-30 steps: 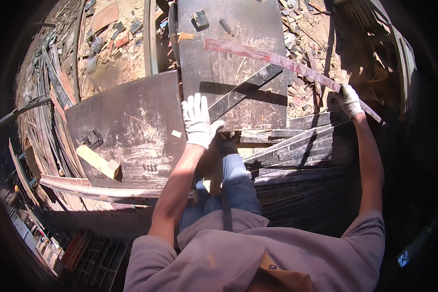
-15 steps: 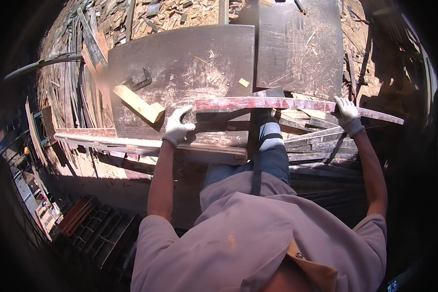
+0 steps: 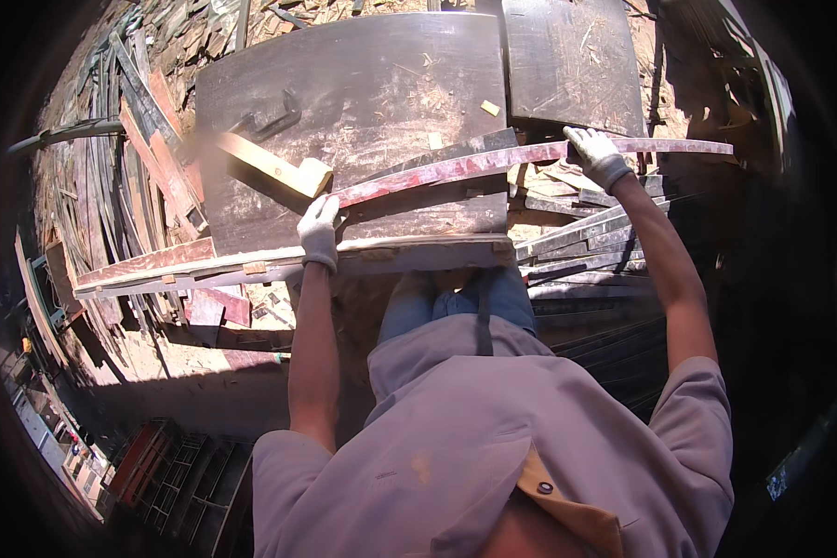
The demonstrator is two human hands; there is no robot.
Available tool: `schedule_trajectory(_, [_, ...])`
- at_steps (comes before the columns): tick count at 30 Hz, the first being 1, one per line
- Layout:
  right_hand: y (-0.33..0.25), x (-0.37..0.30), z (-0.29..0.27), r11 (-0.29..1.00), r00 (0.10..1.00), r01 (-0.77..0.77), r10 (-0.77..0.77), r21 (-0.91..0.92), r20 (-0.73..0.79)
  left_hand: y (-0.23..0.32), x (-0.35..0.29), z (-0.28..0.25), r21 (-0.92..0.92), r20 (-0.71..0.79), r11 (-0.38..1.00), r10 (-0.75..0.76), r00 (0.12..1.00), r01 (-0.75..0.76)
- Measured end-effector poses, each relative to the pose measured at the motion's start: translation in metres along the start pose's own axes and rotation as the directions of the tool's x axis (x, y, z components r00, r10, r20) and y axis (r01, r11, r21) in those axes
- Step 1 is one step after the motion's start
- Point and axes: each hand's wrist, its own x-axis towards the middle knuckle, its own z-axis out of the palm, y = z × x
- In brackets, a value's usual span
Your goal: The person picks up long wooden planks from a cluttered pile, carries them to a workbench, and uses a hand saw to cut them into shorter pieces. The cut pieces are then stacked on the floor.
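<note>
A long, narrow plank with a worn reddish face spans both my hands, slanting up to the right over a dark panel. My gloved left hand closes on its left end, near the panel's front edge. My gloved right hand grips it further along, and the plank's tail sticks out beyond that hand. A pale wooden block with a short piece at its end lies just beyond my left hand. Behind it is a black metal tool, too blurred to name.
A long layered board runs along the panel's near edge. A second dark panel lies at the far right. Stacked dark planks fan out at the right. Loose strips heap up at the left, and a metal rack stands lower left.
My left hand has gone from open beside the plank to closed on its left end. The plank has shifted left and now tilts up to the right, with my right hand further left and farther away.
</note>
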Motion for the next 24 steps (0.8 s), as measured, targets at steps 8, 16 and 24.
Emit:
schedule_trajectory(8, [-0.027,0.017,0.012,0.997,0.996,0.073,-0.075,0.025,0.048,0.002,0.013,-0.01,0.191,-0.313,0.978,-0.023,0.949,0.087])
schedule_trajectory(16, [-0.087,-0.045,0.049,0.955,0.999,0.051,-0.045,0.292,-0.025,0.015,0.012,-0.058,0.331,-0.183,0.937,-0.057,0.982,0.116])
schedule_trajectory(24, [-0.124,-0.117,0.083,0.975,0.995,0.023,0.0,0.222,-0.101,0.027,-0.006,-0.039,0.845,0.02,0.528,0.119,0.993,-0.081])
